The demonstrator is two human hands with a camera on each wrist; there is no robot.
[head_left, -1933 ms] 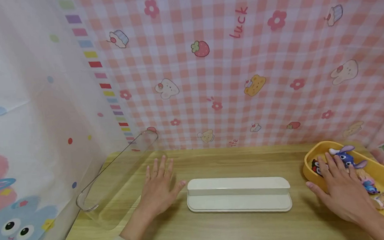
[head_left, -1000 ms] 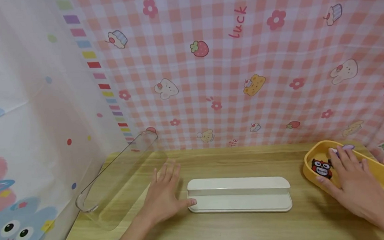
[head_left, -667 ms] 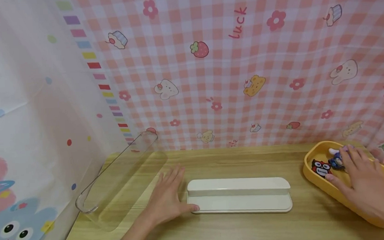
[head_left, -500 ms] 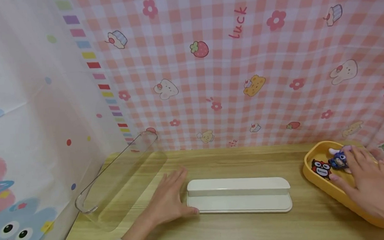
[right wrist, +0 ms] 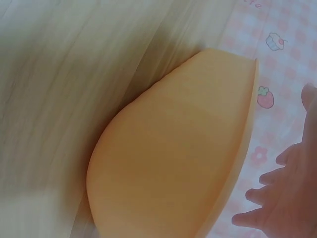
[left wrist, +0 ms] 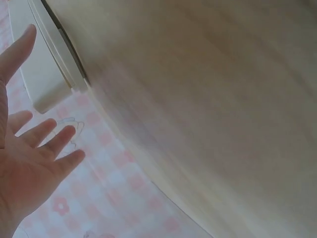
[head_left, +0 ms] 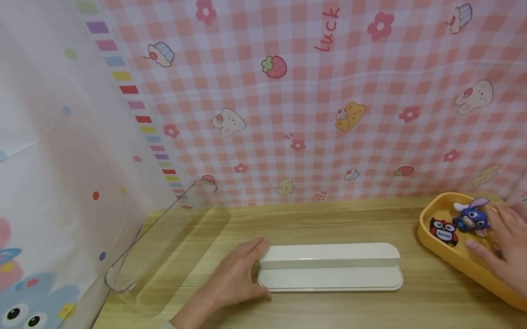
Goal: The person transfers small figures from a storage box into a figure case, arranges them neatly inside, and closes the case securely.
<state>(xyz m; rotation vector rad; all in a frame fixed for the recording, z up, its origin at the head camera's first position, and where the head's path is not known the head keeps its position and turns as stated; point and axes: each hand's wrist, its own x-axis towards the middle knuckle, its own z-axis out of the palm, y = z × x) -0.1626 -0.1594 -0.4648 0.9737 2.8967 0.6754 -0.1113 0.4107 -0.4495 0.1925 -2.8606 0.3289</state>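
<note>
My left hand (head_left: 234,277) stands at the left end of a long white base (head_left: 329,278) with a raised lengthwise ledge. Thumb and fingers are spread apart, fingertips close by that end; the left wrist view shows the fingers extended below the white base (left wrist: 42,59). Over the yellow tray (head_left: 469,272) hovers my right hand (head_left: 520,259), fingers relaxed and nothing visible in its grasp. Inside the tray lie a red-and-black owl figure (head_left: 443,231) and a blue long-eared figure (head_left: 472,218); my hand hides the tray's right part. The right wrist view shows the tray's outer wall (right wrist: 168,148).
A clear, long see-through case (head_left: 169,251) with rounded ends stands at the left on the wooden table (head_left: 327,316). Pink checked cloth (head_left: 287,107) hangs behind the table, and a white printed cloth (head_left: 40,148) hangs on the left.
My left hand has turned and moved right to the white base's end. My right hand has shifted right over the tray, uncovering the owl and blue figures.
</note>
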